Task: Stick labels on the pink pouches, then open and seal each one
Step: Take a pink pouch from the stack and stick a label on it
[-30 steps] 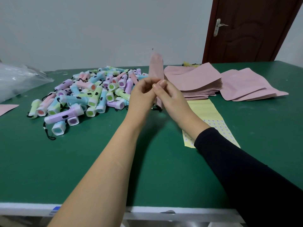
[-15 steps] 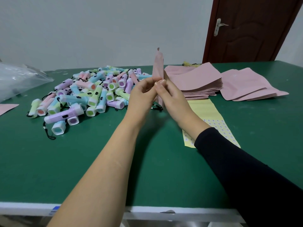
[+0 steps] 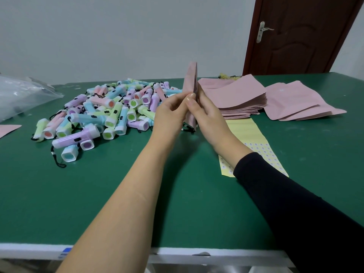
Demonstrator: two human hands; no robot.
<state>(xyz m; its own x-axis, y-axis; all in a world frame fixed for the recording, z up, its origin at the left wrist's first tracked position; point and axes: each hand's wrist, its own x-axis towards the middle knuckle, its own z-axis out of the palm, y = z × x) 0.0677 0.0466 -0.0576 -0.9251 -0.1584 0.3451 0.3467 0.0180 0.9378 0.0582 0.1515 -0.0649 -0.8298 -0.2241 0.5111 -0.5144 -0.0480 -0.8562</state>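
We start with the green worktop [image 3: 98, 194], which fills most of the view. On its far left half lies a heap of pastel torches [image 3: 110, 113], with a clear plastic bag [image 3: 23, 93] beyond them at the edge. Right of centre sits the stack of pink pouches [image 3: 236, 97], and a few loose pouches [image 3: 299, 103] lie spread further right, apart from the stack. In front of the stack lies the yellow label sheet [image 3: 254, 138], partly under the right forearm.

Above the worktop, between the torches and the stack, is the held pouch [image 3: 190, 79]. It stands upright and edge-on to us, so we cannot tell whether it carries a label. The left hand [image 3: 169, 113] and the right hand [image 3: 210, 117] both pinch it, one from each side, with curled fingers and thumb tips meeting at its near edge.

We judge this to be the open-and-seal step on one pouch. Whether the mouth is being parted or pressed closed, we cannot say. The next move likely calls for a firm, even pinch run along the strip, then setting the pouch down with the loose ones.
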